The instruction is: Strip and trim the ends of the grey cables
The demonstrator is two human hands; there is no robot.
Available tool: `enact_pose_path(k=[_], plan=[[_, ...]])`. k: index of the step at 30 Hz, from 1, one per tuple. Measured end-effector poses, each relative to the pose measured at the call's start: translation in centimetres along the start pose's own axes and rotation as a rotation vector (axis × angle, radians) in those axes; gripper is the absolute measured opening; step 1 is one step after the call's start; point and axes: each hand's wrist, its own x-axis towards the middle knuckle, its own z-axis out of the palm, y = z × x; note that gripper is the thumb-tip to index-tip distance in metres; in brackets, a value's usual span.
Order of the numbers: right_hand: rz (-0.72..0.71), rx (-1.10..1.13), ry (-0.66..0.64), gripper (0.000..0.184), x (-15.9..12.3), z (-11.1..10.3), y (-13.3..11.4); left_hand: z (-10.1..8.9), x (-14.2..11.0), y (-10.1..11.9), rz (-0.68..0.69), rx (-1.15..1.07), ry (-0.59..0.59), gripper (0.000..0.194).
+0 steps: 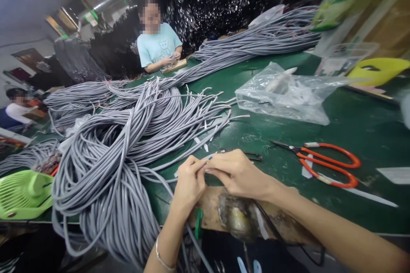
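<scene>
My left hand (191, 181) and my right hand (238, 172) meet over the front of the table, both closed, with thumbs and fingertips pinched together. Between them is the end of a grey cable, mostly hidden by the fingers; only a small bluish bit shows. Below my left wrist, a length of grey cable (199, 249) hangs past the table edge. Under the hands lies a worn wooden board (209, 209) bearing a round, brownish metal lump (237, 219). Just behind the fingers is a small dark metal tool (254, 156), partly covered.
A big heap of grey cables (128, 136) spreads to the left. Orange-handled scissors (329, 164) lie at right, below a clear plastic bag (285, 94). A green fan (25, 194) stands at far left. A co-worker (160, 47) sits across the table (378, 136).
</scene>
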Motion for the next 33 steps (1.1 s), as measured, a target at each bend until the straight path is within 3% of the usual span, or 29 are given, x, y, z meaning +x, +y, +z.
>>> enact_pose_path(k=[2, 4, 8, 12, 15, 18, 20, 23, 25, 26, 28, 29, 31, 33], plan=[[0.103, 0.011, 0.057, 0.023, 0.1, 0.0, 0.5, 0.3, -0.1, 0.3, 0.061, 0.028, -0.075, 0.023], [0.3, 0.098, 0.123, 0.019, 0.5, 0.0, 1.4, 0.4, -0.3, 0.5, 0.12, 0.036, -0.1, 0.021], [0.688, 0.342, 0.196, 0.016, 1.2, 0.6, 3.1, 0.0, -0.9, 0.4, 0.178, 0.018, -0.015, 0.021], [0.736, 0.415, 0.255, 0.023, 1.4, 0.9, 2.9, -0.4, -1.2, 0.1, 0.098, -0.063, 0.115, 0.02], [0.522, 0.309, 0.246, 0.019, 1.0, 0.8, 1.5, -0.4, -1.0, -0.1, -0.127, -0.196, 0.194, 0.022], [0.037, 0.027, 0.238, 0.02, 0.4, 1.5, -0.3, -0.3, -0.6, -0.3, -0.307, -0.339, 0.214, 0.026], [-0.21, -0.103, 0.227, 0.028, -0.1, 2.5, -1.5, -0.2, -0.1, -0.6, -0.389, -0.432, 0.23, 0.025], [-0.424, -0.1, 0.083, 0.036, -0.6, 4.0, -3.1, -0.1, 0.6, -0.9, -0.544, -0.614, 0.289, 0.028], [-0.469, -0.065, 0.034, 0.04, -0.7, 4.3, -3.3, -0.1, 0.8, -1.1, -0.601, -0.737, 0.306, 0.033], [-0.4, -0.068, 0.063, 0.038, -0.6, 4.2, -3.0, -0.1, 0.8, -1.1, -0.599, -0.784, 0.308, 0.035], [-0.132, -0.133, 0.253, 0.026, -0.2, 3.6, -1.8, -0.1, 0.7, -1.0, -0.556, -0.835, 0.301, 0.033], [0.0, -0.166, 0.29, 0.022, 0.1, 3.2, -1.0, -0.1, 0.5, -0.9, -0.53, -0.836, 0.293, 0.031], [0.212, -0.217, 0.217, 0.027, 0.5, 2.5, 0.3, -0.1, 0.2, -0.7, -0.482, -0.799, 0.268, 0.026], [0.29, -0.24, 0.08, 0.027, 0.7, 2.3, 1.1, -0.1, 0.0, -0.6, -0.438, -0.746, 0.231, 0.021]])
